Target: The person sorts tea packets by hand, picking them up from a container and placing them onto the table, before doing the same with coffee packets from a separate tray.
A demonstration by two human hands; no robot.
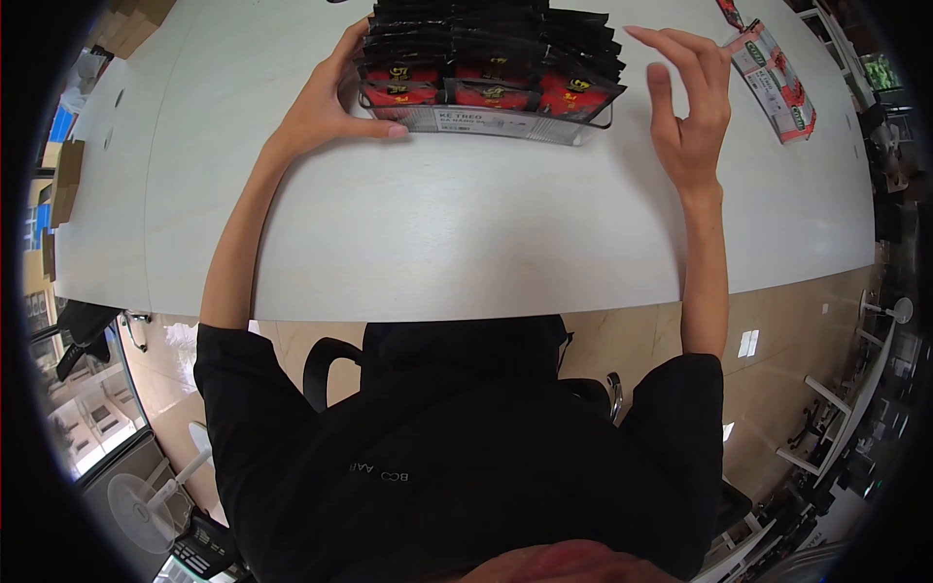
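Note:
A clear-walled rack [559, 129] with a dark wire rim stands at the far middle of the table, a printed label on its front. Rows of black and red sachets [494, 70] with yellow markings fill it upright. My left hand [330, 105] grips the rack's left end, thumb along the lower front and fingers around the side, partly hidden. To the right of the rack, my right hand [692, 112] is raised with its fingers apart and slightly bent. It holds nothing and appears apart from the rack.
A flat red and white printed package [775, 85] lies on the white table [466, 223] at the right, with a small red packet [729, 12] above it. A white fan [146, 505] stands at the lower left. A chair armrest [328, 369] shows below the table edge.

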